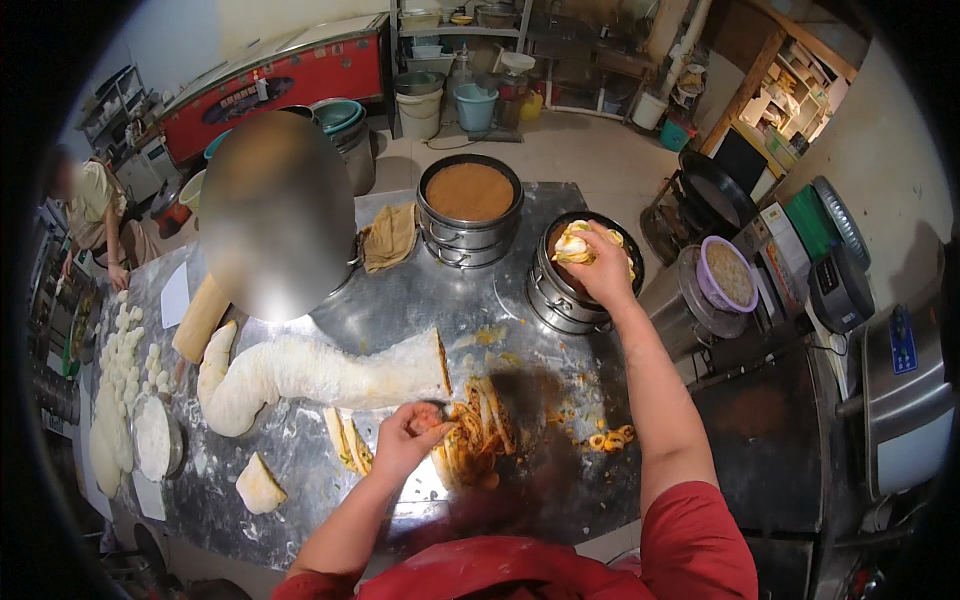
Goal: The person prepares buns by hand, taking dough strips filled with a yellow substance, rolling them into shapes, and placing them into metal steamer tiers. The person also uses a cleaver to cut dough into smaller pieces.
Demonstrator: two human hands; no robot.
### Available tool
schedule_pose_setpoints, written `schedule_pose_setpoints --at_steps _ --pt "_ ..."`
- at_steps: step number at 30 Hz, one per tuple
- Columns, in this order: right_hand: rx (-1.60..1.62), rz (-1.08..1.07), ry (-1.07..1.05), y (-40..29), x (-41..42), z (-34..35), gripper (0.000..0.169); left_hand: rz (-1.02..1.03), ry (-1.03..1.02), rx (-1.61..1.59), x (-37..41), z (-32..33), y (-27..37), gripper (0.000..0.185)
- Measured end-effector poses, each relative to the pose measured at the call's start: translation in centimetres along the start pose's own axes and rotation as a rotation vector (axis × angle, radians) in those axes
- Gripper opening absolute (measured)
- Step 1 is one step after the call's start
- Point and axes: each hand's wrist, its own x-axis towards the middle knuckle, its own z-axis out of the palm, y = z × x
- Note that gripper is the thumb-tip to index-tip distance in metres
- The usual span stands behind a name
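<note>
My right hand (pixel 604 266) grips a twisted, filled dough roll (pixel 573 246) over the metal steamer (pixel 553 298) at the right. Part of another roll shows at that steamer's inner edge. My left hand (pixel 405 439) has its fingertips curled at the edge of cut slices of filled dough (pixel 484 420); whether it pinches one is unclear. Behind the slices stretches a long floured dough log (pixel 322 371), its cut end showing orange filling. A few thin strips (pixel 349 441) lie left of my left hand. Small filled scraps (pixel 611 439) rest on the right.
A second steamer (pixel 470 251) with a brown lining stands at the table's back, beside a tan cloth (pixel 390 236). Leftward are a thick rolling pin (pixel 201 322), a flour bowl (pixel 155 439), several dough balls (pixel 124 337) and a dough piece (pixel 259 486). Another person (pixel 97 202) is at the far left.
</note>
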Motion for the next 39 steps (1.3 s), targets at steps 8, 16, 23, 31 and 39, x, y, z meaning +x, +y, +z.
schedule_pose_setpoints --at_steps 8,16,23,31,39 --pt "-0.346 0.039 0.026 4.0 0.9 2.1 0.041 -0.085 0.044 -0.057 -1.1 -0.6 -1.7 0.022" --pt "-0.456 0.100 -0.127 2.7 1.3 2.0 0.047 -0.104 0.079 -0.125 -2.0 -1.7 -3.1 0.020" --pt "-0.521 -0.073 -0.109 5.7 0.7 1.9 0.049 -0.073 0.124 -0.027 -3.6 -2.9 -3.6 0.018" --pt "-0.325 -0.427 -0.110 -6.6 -0.4 3.0 0.041 -0.004 0.418 0.276 -7.7 -6.9 -5.8 0.022" --pt "0.276 -0.628 -0.822 -16.1 -17.7 20.0 0.023 0.076 0.639 0.318 -8.9 -9.5 -6.2 0.021"
